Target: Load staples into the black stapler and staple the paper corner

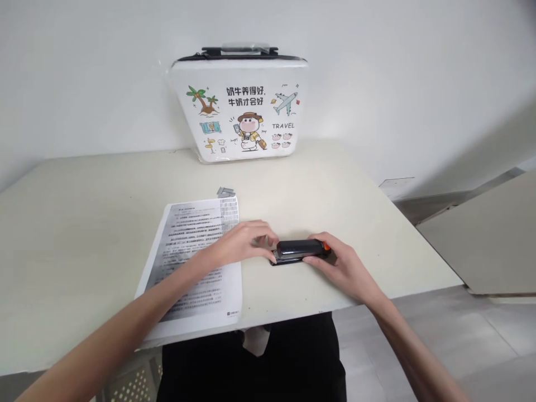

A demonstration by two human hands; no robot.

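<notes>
A black stapler (299, 249) with an orange part at its right end lies on the table, pointing left. My right hand (341, 265) is wrapped round its orange end, thumb on the near side and fingers on the far side. At the stapler's left end, my left hand (247, 243) has its thumb and fingers bent around the front tip, touching it. Printed sheets of paper (196, 298) lie under my left forearm, which covers part of the text. Several grey strips of staples (226, 192) rest just beyond the paper's top edge.
A white case (247, 72) with cartoon prints and a black handle stands at the back against the wall. The pale table's (104, 190) near edge runs in front of my lap. Another pale panel (486, 240) stands at the right, past the table's edge.
</notes>
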